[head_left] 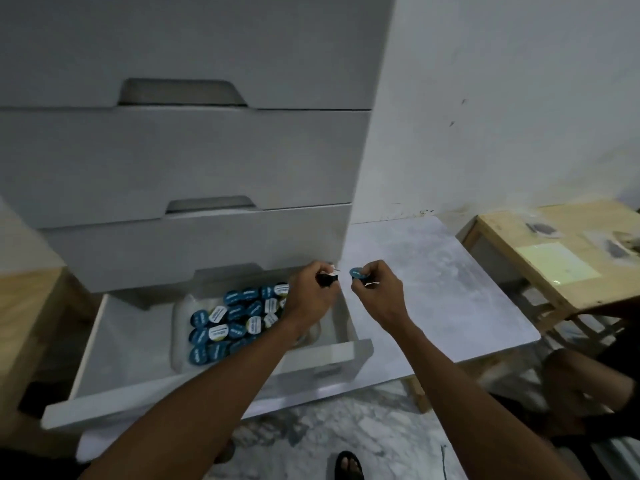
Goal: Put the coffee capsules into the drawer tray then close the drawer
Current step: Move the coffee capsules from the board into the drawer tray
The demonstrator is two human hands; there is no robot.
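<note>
The bottom drawer of a white chest stands pulled out. Inside it a clear tray holds several coffee capsules with blue and white lids. My left hand hovers over the tray's far right corner, shut on a dark capsule. Just to its right, over the edge of the low table, my right hand pinches a blue-lidded capsule. The two hands are a few centimetres apart.
Three closed drawers rise above the open one. A low marble-topped table stands to the right, then a wooden stool with small bags on it. My sandalled foot rests on the marble floor below.
</note>
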